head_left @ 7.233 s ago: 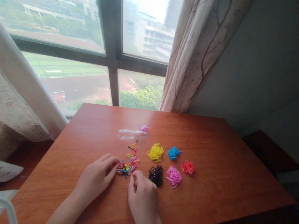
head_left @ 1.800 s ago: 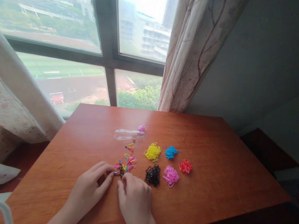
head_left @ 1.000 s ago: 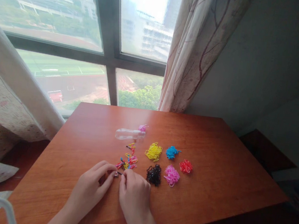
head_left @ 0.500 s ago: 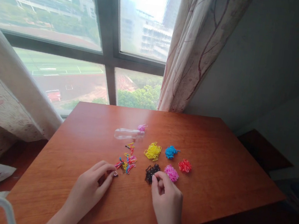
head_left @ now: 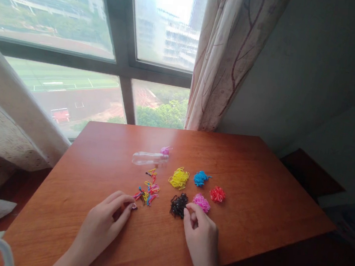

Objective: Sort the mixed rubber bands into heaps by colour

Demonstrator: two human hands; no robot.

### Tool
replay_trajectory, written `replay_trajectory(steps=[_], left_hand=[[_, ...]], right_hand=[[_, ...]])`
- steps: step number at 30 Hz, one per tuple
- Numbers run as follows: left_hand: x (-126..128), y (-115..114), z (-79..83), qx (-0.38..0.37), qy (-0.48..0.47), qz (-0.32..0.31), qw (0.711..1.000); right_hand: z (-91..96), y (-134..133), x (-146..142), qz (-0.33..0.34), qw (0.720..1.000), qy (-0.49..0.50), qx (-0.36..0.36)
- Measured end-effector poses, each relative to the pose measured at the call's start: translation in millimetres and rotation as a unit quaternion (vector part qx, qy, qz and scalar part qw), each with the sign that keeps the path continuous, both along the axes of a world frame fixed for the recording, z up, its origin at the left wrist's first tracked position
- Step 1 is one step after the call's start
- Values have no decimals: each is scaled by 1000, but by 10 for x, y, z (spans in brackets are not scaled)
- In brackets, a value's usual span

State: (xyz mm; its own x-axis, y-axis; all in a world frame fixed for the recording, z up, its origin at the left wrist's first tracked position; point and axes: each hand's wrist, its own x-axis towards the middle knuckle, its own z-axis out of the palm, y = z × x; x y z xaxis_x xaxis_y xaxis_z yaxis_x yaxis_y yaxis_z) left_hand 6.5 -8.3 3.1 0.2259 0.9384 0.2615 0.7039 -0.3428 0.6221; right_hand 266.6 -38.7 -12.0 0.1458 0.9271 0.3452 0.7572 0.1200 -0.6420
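Observation:
My left hand (head_left: 107, 219) has thumb and forefinger pinched on a small pale pink rubber band (head_left: 134, 206), with a dark one beside it. Just beyond those fingertips lies a loose mix of coloured rubber bands (head_left: 149, 193). The fingertips of my right hand (head_left: 200, 235) are closed at the right edge of a pile of black rubber bands (head_left: 178, 205); whatever they hold is too small to make out. A pile of pink rubber bands (head_left: 201, 202) sits right behind that hand.
Farther back are piles of yellow bands (head_left: 179, 178), blue bands (head_left: 201, 178) and red bands (head_left: 218, 194). A clear plastic bottle (head_left: 148, 159) lies on its side by a pink cap (head_left: 165, 150). The wooden table (head_left: 264, 191) stands against a window.
The whole view has shifted slightly. My right hand has drawn a little to the right, from over the black pile to its edge. My left hand keeps its pinch in place.

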Motion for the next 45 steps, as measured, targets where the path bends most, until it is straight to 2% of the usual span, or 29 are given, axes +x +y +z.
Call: replay_trajectory(steps=[13, 22, 26, 34, 45], left_hand=[[11, -4, 28, -6, 4, 5, 1000], [-42, -5, 2, -7, 22, 33, 999], [-83, -3, -22, -9, 45, 46, 998], [-104, -47, -13, -14, 98, 47, 994], [-97, -24, -10, -47, 118, 31, 991]], right_hand=[[50, -36, -79, 16, 1000, 21, 6], [44, -128, -554, 152, 988, -6, -17], [28, -135, -647, 188, 981, -38, -39], [21, -132, -634, 188, 980, -48, -43], [22, -141, -636, 193, 979, -39, -57]])
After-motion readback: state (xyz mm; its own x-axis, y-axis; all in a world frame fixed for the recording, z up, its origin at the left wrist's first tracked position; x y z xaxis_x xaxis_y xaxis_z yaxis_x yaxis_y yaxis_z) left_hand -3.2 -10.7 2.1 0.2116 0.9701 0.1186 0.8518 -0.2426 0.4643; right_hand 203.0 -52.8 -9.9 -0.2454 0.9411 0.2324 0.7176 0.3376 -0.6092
